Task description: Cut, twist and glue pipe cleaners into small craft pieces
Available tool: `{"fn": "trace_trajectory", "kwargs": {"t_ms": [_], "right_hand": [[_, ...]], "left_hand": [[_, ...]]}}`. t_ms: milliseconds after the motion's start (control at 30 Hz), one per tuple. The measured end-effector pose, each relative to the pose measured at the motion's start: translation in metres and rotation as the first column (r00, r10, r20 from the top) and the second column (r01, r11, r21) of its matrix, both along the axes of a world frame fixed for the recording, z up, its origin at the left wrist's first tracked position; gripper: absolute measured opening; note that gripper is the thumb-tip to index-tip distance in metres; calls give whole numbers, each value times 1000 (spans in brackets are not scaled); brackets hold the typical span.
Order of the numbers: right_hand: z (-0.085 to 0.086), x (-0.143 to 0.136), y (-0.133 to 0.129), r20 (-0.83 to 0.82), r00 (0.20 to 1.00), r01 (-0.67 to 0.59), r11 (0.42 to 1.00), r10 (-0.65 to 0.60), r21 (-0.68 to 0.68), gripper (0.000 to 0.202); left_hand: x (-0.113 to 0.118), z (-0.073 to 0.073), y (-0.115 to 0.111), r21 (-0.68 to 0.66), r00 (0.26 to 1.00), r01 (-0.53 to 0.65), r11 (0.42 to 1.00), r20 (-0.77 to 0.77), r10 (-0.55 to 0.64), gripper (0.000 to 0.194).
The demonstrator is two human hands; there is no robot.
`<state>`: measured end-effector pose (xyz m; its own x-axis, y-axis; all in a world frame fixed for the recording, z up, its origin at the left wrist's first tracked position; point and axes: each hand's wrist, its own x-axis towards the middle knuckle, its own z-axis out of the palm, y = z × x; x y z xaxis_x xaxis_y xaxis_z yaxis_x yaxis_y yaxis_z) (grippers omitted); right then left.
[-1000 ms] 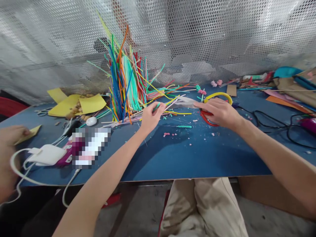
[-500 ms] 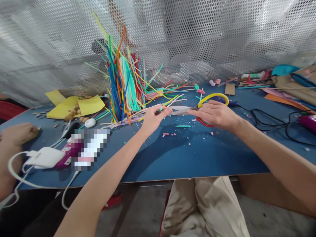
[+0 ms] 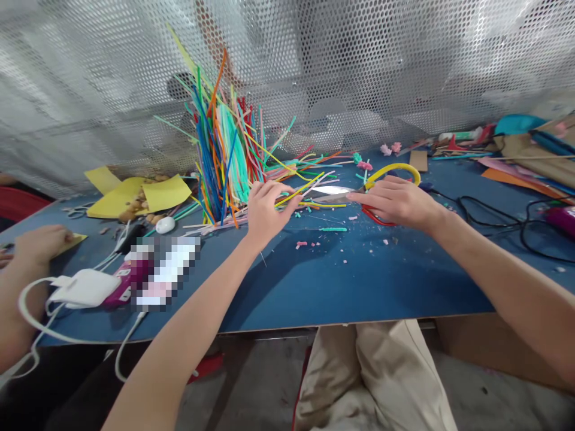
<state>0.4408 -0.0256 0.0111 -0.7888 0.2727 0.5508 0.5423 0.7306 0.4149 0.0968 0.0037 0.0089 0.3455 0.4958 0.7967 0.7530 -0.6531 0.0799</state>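
Note:
My right hand (image 3: 393,200) is closed round the scissors (image 3: 395,169), which have one yellow and one red handle loop. Their blades stand apart and point left. Just left of the blade tips is my left hand (image 3: 269,209), its thumb and index finger brought together. A short teal end of pipe cleaner (image 3: 285,193) shows at these fingers; the rest is hidden. A yellow pipe cleaner (image 3: 332,205) runs from near the fingertips under the lower blade; I cannot tell whether it is pinched. Small teal and pink clippings (image 3: 302,244) lie below.
A tall bundle of coloured pipe cleaners (image 3: 233,155) stands behind my left hand, before a perforated metal screen. A phone (image 3: 168,272), a white charger (image 3: 85,287) and cables are at left, beside another person's hand (image 3: 45,242). Black cable (image 3: 476,215) and cardboard (image 3: 530,155) are at right.
My left hand has shifted a little left and its fingers have risen. The scissor blades have spread wider. A yellow pipe cleaner now shows below them. The other person's hand has moved slightly.

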Motion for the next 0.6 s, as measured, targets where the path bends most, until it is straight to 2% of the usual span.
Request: {"fn": "trace_trajectory", "kwargs": {"t_ms": [100, 200, 267, 333, 433, 600], "right_hand": [[1, -3, -2, 13, 1000, -8, 1000, 8, 2, 53], [0, -8, -4, 23, 999, -29, 1000, 29, -7, 53], [0, -12, -6, 41, 998, -55, 998, 56, -27, 54], [1, -17, -8, 55, 995, -81, 996, 83, -45, 55], [3, -23, -13, 66, 992, -103, 994, 105, -43, 56], [5, -21, -14, 26, 992, -123, 991, 124, -45, 56]], "left_hand": [[6, 2, -14, 153, 992, 44, 987, -120, -25, 17], [7, 0, -22, 217, 970, 56, 975, -243, -2, 29], [8, -3, -24, 169, 953, 80, 982, -302, -25, 40], [10, -6, -23, 91, 937, 136, 987, -335, -98, 43], [12, -9, -23, -3, 920, 205, 979, -340, -193, 36], [7, -3, -24, -151, 938, 163, 975, -283, -201, 26]]}}
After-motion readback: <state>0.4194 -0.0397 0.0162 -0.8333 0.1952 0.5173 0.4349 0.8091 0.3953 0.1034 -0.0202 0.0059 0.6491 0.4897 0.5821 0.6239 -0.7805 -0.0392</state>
